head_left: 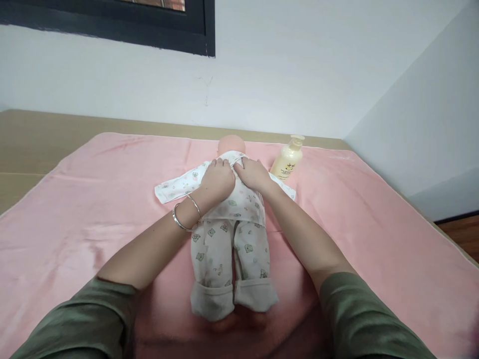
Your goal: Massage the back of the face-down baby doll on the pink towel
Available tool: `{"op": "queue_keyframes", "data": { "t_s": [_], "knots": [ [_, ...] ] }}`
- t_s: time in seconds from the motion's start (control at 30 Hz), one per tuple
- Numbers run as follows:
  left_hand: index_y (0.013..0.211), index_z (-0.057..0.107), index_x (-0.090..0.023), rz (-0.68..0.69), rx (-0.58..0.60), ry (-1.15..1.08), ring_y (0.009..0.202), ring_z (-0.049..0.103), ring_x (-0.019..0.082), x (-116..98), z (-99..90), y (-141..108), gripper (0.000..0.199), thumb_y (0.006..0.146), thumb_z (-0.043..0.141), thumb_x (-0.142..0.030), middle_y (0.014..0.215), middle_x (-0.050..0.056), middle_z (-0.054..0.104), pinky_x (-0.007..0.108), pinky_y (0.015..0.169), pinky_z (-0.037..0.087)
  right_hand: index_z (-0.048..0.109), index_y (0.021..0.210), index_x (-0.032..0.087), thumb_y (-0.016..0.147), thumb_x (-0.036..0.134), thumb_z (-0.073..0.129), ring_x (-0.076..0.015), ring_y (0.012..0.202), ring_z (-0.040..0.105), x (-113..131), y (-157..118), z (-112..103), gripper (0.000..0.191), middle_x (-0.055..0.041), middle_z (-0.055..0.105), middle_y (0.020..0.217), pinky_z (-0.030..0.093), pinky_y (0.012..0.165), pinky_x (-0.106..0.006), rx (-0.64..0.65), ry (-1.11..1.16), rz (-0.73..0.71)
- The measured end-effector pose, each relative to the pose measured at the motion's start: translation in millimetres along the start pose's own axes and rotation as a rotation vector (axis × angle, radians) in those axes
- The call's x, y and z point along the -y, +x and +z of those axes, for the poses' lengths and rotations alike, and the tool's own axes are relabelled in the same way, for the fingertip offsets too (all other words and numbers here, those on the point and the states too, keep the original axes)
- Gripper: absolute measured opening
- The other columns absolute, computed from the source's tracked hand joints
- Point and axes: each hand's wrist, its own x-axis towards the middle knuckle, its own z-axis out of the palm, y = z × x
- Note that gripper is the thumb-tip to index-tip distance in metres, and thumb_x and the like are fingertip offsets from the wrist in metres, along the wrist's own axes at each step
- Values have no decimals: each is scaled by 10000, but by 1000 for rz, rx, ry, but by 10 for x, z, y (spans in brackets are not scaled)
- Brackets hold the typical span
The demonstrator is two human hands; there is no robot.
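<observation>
A baby doll (pixel 231 143) lies stretched out with its bald head at the far end and its feet towards me; its face cannot be made out. It wears a white printed shirt (pixel 245 202) and matching trousers (pixel 213 249) with turned-up cuffs. Both of my hands are at the upper chest, just below the neck. My left hand (pixel 220 178) has its fingers curled closed on the shirt cloth. Close beside it, my right hand (pixel 253 173) pinches the shirt near the collar. The sleeves spread out to either side.
A pale yellow pump bottle (pixel 288 158) stands right of the doll, behind the right sleeve. Underneath lies a pink blanket (pixel 374 214) over a tan surface (pixel 33 134). A white wall (pixel 280 70) and a dark window frame (pixel 149 32) rise behind.
</observation>
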Motion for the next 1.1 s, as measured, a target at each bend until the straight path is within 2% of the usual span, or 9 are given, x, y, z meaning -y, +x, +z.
{"op": "queue_keyframes", "data": {
  "t_s": [0.1,0.17,0.33,0.43,0.53,0.63,0.73,0.87,1.1],
  "knots": [
    [1056,717,-80,-144,-9,-129,1128,642,336,73,12,45,387,960,347,-145,1148,237,710,455,1021,485,626,1283,41,1092,386,292,-351,1260,621,68,-50,35,516,-232,697,1317,351,1166,-518,-29,-78,-8],
    [1112,707,-91,-257,8,-249,1103,665,323,163,16,99,420,995,333,-242,1180,222,723,428,982,509,630,1271,29,1094,360,299,-360,1223,631,150,-138,50,501,-242,700,1282,403,1116,-498,-48,-154,-23],
    [1124,703,-96,-366,80,-370,1057,691,311,273,-1,161,517,1028,263,-353,1170,200,745,391,906,528,667,1151,60,1071,224,330,-318,1105,668,303,-328,68,383,-236,715,1147,484,991,-401,-48,-250,-102],
    [1148,693,-55,-284,93,-198,1102,675,344,176,-50,110,511,1027,240,-257,1182,245,716,434,950,511,676,1125,79,1075,243,330,-307,1099,671,243,-262,66,386,-221,718,1155,482,1008,-393,-38,-190,-96],
    [1138,701,-22,-108,151,27,1170,635,384,34,-113,35,450,965,296,-113,1178,284,686,491,1018,471,641,1252,54,1087,349,340,-323,1223,630,109,-117,50,453,-229,687,1312,459,1057,-404,-50,-88,-63],
    [1103,715,-28,-70,184,79,1199,611,376,-20,-131,5,411,900,359,-50,1176,285,674,482,1041,453,597,1347,39,1080,420,353,-338,1282,598,18,-22,35,526,-223,658,1394,444,1074,-415,-35,-18,-53],
    [1062,719,-77,-182,104,-84,1145,635,345,57,-67,44,382,939,361,-127,1167,248,689,449,1018,469,588,1356,25,1082,428,335,-348,1285,594,23,-19,42,549,-230,653,1399,430,1086,-426,-39,-31,-54],
    [1123,690,-90,-331,11,-300,1090,669,334,196,77,136,438,1006,319,-290,1164,218,724,432,960,507,588,1332,6,1080,363,324,-366,1279,587,96,-68,105,511,-254,659,1369,415,1103,-461,-59,-123,-43],
    [1115,690,-102,-366,-93,-270,1107,670,328,209,247,164,435,986,336,-320,1172,201,734,426,974,493,640,1224,74,999,186,386,-336,1268,603,126,-90,182,357,-231,676,1326,443,1089,-411,-126,-65,-131]
  ]
}}
